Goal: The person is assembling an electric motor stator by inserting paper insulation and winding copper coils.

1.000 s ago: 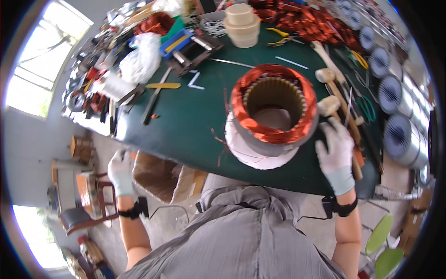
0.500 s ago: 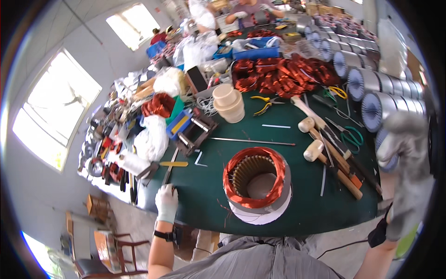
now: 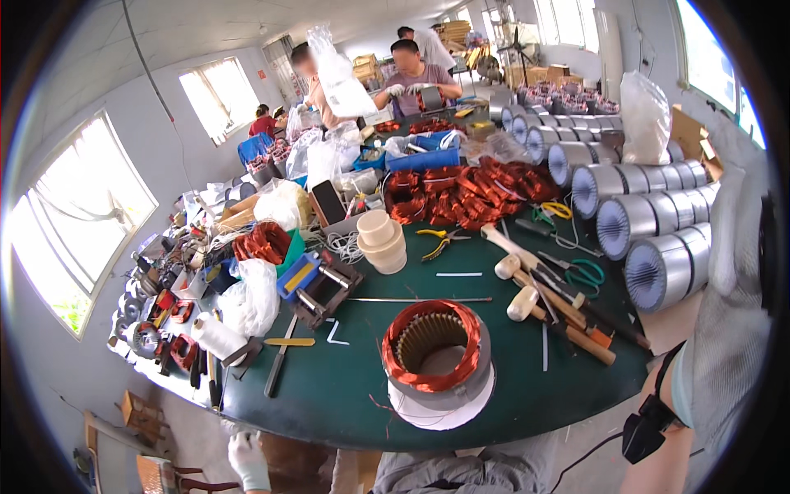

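One stator (image 3: 444,381), ringed in copper, stands on a white pad (image 3: 444,421) near the near edge of the green table (image 3: 321,399); neither hand touches it. Taking it as the clock's centre, the left hand (image 3: 248,459) is at 8 o'clock, beside the table's edge, gloved, with its fingers partly curled; I cannot tell whether it has hold of anything. The right hand (image 3: 731,329) is at 3 o'clock, raised, close up and blurred, so I cannot tell how far open it is or what, if anything, it holds.

Just past the stator at 12 o'clock lies a rod (image 3: 411,300), then pliers (image 3: 445,237), then piled coils (image 3: 477,193). Mallets (image 3: 521,304) lie at 2 o'clock, with scissors (image 3: 570,265) and silver reels (image 3: 668,270) farther out. A stand (image 3: 319,288) is at 10 o'clock. At 9 o'clock a yellow stick (image 3: 290,342) crosses a dark-handled tool (image 3: 276,375). Far off at 12 o'clock, a co-worker (image 3: 428,76) holds a gray cylinder (image 3: 429,99).
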A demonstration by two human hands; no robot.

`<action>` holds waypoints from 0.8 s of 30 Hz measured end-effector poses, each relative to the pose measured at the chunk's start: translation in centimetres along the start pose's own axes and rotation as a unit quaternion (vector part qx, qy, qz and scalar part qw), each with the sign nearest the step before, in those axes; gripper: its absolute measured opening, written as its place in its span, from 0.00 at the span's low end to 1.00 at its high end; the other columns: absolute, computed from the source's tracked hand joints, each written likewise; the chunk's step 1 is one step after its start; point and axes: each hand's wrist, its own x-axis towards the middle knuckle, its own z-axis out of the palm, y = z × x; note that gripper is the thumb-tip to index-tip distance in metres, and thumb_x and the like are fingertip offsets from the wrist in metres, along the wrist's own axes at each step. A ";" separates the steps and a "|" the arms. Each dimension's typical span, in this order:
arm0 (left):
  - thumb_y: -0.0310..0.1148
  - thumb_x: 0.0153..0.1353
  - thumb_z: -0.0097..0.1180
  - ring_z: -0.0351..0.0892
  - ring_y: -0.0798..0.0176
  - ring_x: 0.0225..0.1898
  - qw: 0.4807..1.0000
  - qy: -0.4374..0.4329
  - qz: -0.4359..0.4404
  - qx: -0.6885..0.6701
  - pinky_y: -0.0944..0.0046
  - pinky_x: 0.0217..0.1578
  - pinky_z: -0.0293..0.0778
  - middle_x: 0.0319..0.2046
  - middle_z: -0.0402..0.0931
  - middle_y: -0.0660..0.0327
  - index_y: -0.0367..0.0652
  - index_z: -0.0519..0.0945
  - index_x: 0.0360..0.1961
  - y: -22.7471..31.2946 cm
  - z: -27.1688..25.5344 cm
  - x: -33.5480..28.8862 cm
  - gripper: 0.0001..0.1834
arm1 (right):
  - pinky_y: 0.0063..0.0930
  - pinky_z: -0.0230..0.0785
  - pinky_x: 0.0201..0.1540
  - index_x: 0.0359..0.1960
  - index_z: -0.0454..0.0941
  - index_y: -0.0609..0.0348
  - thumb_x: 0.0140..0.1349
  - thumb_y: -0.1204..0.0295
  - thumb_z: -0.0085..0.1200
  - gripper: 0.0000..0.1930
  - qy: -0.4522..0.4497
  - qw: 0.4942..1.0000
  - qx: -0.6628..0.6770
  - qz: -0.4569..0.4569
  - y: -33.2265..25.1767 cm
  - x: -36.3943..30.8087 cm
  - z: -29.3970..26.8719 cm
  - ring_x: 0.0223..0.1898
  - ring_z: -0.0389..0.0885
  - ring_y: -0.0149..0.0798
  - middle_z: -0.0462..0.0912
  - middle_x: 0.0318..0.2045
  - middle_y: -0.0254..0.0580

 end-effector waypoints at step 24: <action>0.33 0.63 0.60 0.83 0.44 0.38 0.987 0.015 -0.010 0.161 0.47 0.44 0.77 0.36 0.85 0.50 0.38 0.84 0.36 -2.4 -0.5 0.7 0.08 | 0.17 0.71 0.38 0.53 0.79 0.67 0.71 0.81 0.47 0.13 0.017 0.857 0.047 0.513 4.4 -19.6 2.4 0.35 0.79 0.23 0.85 0.45 0.40</action>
